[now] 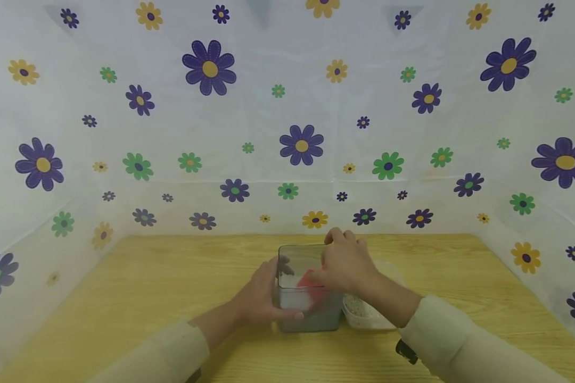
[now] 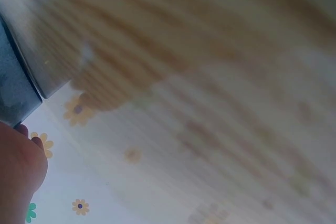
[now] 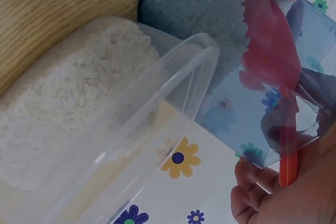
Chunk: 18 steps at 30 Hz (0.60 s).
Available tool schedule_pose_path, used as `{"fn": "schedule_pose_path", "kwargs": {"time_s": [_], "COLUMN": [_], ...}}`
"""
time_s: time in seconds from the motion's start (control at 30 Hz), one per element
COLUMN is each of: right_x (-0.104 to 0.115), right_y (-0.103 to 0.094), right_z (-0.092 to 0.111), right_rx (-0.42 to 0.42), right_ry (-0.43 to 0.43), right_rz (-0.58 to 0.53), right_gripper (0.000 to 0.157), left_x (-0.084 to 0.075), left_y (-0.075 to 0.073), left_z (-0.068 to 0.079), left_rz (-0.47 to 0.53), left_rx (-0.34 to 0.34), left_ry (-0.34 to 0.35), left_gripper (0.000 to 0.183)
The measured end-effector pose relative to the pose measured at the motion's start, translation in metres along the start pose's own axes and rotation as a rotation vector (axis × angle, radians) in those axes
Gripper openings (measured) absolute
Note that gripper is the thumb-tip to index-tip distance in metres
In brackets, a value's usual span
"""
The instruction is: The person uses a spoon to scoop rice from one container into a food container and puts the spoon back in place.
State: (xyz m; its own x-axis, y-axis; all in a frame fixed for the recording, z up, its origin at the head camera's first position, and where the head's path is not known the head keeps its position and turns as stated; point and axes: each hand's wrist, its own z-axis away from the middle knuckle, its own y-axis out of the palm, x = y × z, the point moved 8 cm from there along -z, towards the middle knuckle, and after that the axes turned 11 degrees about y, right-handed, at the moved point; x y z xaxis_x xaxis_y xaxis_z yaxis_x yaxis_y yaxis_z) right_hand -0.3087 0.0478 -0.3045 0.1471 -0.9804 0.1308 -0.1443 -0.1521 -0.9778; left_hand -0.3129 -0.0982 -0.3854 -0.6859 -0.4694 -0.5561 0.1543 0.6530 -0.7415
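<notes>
A tall see-through square container (image 1: pixel 311 323), bluish in the right wrist view, stands on the table with white grains inside. My left hand (image 1: pixel 255 299) grips its left side, thumb across the front and fingers around the far side. Reaching over the right rim, my right hand (image 1: pixel 348 263) holds a red scoop (image 3: pixel 270 40) by its orange-red handle (image 3: pixel 289 166). The scoop's blade is down inside the container, seen through its wall. Close on the right sits a lower clear tub (image 1: pixel 371 322) holding white rice (image 3: pixel 84 98), partly hidden under my right forearm.
The wood-grain table (image 1: pixel 172 276) runs back to a white flower-printed sheet (image 1: pixel 268 117), which also hangs along both sides. A small black object (image 1: pixel 406 351) shows beneath the right sleeve.
</notes>
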Motion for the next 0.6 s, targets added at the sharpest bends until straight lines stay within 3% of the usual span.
{"fn": "schedule_pose_path", "kwargs": {"time_s": [0.6], "right_x": [0.0029], "right_y": [0.0078], "right_z": [-0.0037], "right_rx": [0.100], "right_ry": [0.005], "right_rz": [-0.072], "right_gripper": [0.048], "left_x": [0.0001], "left_y": [0.0005], "left_z": [0.0002], "left_rz": [0.006], "left_rx": [-0.011], "left_ry": [0.030], "left_gripper": [0.095]}}
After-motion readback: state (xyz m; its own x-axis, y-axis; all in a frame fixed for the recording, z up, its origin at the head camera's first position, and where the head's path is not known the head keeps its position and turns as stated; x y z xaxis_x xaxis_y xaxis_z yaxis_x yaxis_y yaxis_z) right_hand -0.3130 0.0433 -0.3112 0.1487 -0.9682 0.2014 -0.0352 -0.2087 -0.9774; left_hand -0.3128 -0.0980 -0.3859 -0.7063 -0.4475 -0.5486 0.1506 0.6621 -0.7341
